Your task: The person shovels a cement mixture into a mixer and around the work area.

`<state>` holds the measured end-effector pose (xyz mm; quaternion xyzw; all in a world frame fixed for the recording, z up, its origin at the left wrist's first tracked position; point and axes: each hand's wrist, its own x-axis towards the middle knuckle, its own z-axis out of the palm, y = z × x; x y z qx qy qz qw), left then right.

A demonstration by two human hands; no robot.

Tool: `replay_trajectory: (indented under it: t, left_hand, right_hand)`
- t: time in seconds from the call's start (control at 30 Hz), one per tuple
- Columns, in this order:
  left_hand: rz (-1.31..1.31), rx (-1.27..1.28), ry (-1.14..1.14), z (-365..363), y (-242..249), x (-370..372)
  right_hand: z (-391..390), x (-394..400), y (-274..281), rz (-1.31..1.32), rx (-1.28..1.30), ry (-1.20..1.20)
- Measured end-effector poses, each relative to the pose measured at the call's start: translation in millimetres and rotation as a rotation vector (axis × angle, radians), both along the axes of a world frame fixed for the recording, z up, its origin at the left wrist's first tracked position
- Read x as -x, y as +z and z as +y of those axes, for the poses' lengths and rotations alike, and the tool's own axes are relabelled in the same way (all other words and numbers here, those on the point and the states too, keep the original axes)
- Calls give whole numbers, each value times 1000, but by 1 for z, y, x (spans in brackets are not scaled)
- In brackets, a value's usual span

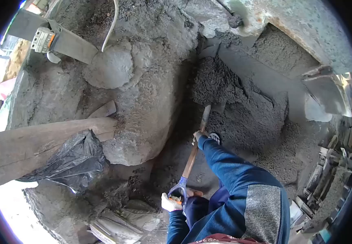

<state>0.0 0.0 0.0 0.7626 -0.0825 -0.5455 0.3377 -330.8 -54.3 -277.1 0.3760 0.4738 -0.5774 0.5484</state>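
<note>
A shovel [192,160] with a wooden shaft and a blue D-shaped grip runs up and away from my body. My left hand [172,202], in a white glove, is closed on the blue grip. Farther up, my right hand [200,136] wraps round the wooden shaft. At the far end a dark, damp clump of mortar-like material [216,81] covers the blade, so most of the blade is hidden. Beneath and beside it lies a larger grey heap [253,126]. My sandalled foot [215,138] shows near my right hand.
Left of the shovel rises a large, cement-crusted mass [143,118]. A wooden beam [49,142] with a black plastic bag [76,158] juts from the left, below an electrical switch [42,40]. A crusted metal edge [294,28] borders the upper right; wooden scraps [324,179] lie right.
</note>
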Motion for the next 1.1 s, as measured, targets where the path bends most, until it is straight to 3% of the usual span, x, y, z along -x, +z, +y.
replay_trajectory:
  t: [0.07,0.1,0.17,0.2,0.23,0.3,0.37,0.4,0.47,0.5,0.57,0.63,0.67,0.7,0.73,0.77,0.83,0.87,0.9,0.93,0.97,1.0,1.03,1.07,1.1]
  left_hand:
    - [-118,87,-37,5,5,-45]
    - [-23,76,-76,46,-52,0]
    - [-163,191,-160,44,-29,-48]
    - [-171,228,-171,31,39,-28]
    - [-359,280,-372,39,5,-80]
    - [-141,121,-373,33,36,-109]
    - [-374,255,-504,23,9,-164]
    - [-439,256,-636,16,16,-180]
    - [-181,170,-501,-1,34,-191]
    - [-75,92,-471,-8,72,-172]
    - [-109,46,-466,-16,114,-136]
    - [-516,544,-909,-15,90,-149]
    - [-771,910,-1037,-13,52,-161]
    - [-744,940,-1060,-16,55,-159]
    - [-966,1298,-1537,-24,57,-142]
    - [-1013,1410,-1462,-15,50,-122]
    - [-34,-184,-724,16,129,-14]
    - [-56,-113,-868,36,136,17]
    - [-10,-142,-926,46,131,39]
    - [37,-171,-984,57,126,61]
    - [85,-197,-1044,67,121,83]
    - [187,-258,-1094,69,100,108]
    - [286,-327,-1136,70,90,129]
    - [366,-203,-1213,84,103,159]
    - [448,-77,-1276,107,126,198]
  right_hand:
    - [6,-34,32,-117,95,-121]
    - [62,49,38,77,-20,-90]
    - [58,-5,74,129,-126,-34]
    - [84,-37,31,-113,222,-190]
    - [90,-50,38,-76,158,-175]
    - [104,-81,57,-5,25,-176]
    - [155,-136,-83,-176,371,-343]
    - [151,-140,-10,-62,50,-303]
    - [149,-148,55,-41,-233,-317]
    - [149,-155,77,-63,-317,-350]
    - [177,-168,73,-79,-238,-431]
    - [209,-180,49,-103,-113,-556]
    - [224,-172,59,-119,-52,-650]
    - [239,-167,78,-136,12,-747]
    - [251,-150,133,-50,-93,-676]
    - [267,-134,142,-16,-43,-739]
    - [321,-103,139,76,35,-867]
    - [322,-76,195,213,-299,-740]
    - [359,-56,190,175,-141,-865]
    - [388,-38,224,218,22,-1002]
    - [398,-10,283,354,-262,-952]
    - [425,18,291,356,-175,-1009]
    - [462,39,276,454,228,-1149]
    - [474,65,361,483,-15,-1159]
    - [507,100,341,494,196,-1205]
